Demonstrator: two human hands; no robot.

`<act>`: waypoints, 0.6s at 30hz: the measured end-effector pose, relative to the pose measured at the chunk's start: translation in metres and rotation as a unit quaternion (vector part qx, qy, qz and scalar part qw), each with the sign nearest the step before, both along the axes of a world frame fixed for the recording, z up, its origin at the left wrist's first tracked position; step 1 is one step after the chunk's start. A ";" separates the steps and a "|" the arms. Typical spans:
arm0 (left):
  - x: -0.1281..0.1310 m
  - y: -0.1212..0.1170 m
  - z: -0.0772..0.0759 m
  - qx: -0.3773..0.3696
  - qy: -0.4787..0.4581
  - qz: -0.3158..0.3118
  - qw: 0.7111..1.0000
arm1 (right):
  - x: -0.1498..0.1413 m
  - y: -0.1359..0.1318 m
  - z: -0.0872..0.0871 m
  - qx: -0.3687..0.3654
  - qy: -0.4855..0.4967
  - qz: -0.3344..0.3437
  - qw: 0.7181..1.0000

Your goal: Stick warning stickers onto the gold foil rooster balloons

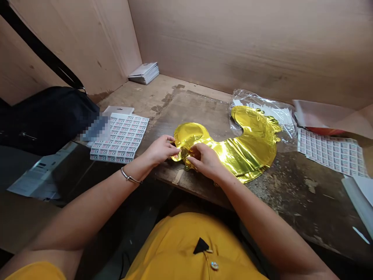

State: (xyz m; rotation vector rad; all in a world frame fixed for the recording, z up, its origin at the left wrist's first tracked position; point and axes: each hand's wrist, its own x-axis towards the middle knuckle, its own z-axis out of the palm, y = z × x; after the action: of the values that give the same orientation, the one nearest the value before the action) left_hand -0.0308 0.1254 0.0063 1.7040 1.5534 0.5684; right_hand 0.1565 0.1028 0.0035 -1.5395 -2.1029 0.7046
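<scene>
Flat gold foil balloons (247, 149) lie stacked on the worn wooden table in front of me, curved in shape, with small tabs along the edge. My left hand (162, 150) pinches the near left edge of the foil between thumb and fingers. Just to its right, my right hand (205, 158) is closed with thumb and fingertips on the same rounded end. Between the two hands the foil is creased and gathered. The right hand's fingertips are partly hidden by the hand itself.
A sheet of printed CE stickers (121, 138) lies left, beside a black bag (43, 120). A stack of white cards (145, 73) stands in the back corner. Behind the foil is a clear plastic bag (279, 112); more sticker sheets (332, 151) lie right. Wooden panels (247, 42) wall the table.
</scene>
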 end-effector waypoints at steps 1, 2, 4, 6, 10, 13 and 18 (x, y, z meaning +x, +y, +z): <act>0.001 0.002 -0.001 -0.015 -0.011 0.005 1.000 | 0.001 -0.003 0.001 0.004 0.004 0.004 1.000; 0.002 0.003 -0.001 -0.026 -0.015 0.011 0.999 | 0.003 -0.006 0.002 0.012 0.006 0.008 1.000; 0.004 0.005 -0.003 -0.038 -0.008 0.025 0.999 | 0.005 -0.014 0.003 0.052 -0.003 0.010 0.999; 0.005 0.006 -0.005 -0.035 0.012 0.041 0.998 | 0.006 -0.023 0.003 0.103 -0.031 0.004 0.994; 0.011 0.001 -0.007 -0.001 0.054 0.062 0.997 | 0.003 -0.034 0.003 0.136 -0.081 0.001 0.987; 0.014 -0.004 -0.007 0.032 0.077 0.063 0.995 | -0.002 -0.033 0.000 0.131 -0.076 -0.006 0.988; 0.016 -0.008 -0.005 0.108 0.088 0.067 0.988 | -0.001 -0.019 -0.005 0.103 -0.031 -0.060 0.992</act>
State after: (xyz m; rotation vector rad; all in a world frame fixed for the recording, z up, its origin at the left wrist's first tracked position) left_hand -0.0150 0.1178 0.0016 1.8613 1.7975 0.6918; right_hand 0.1556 0.0838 -0.0014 -1.5743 -2.0357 0.3901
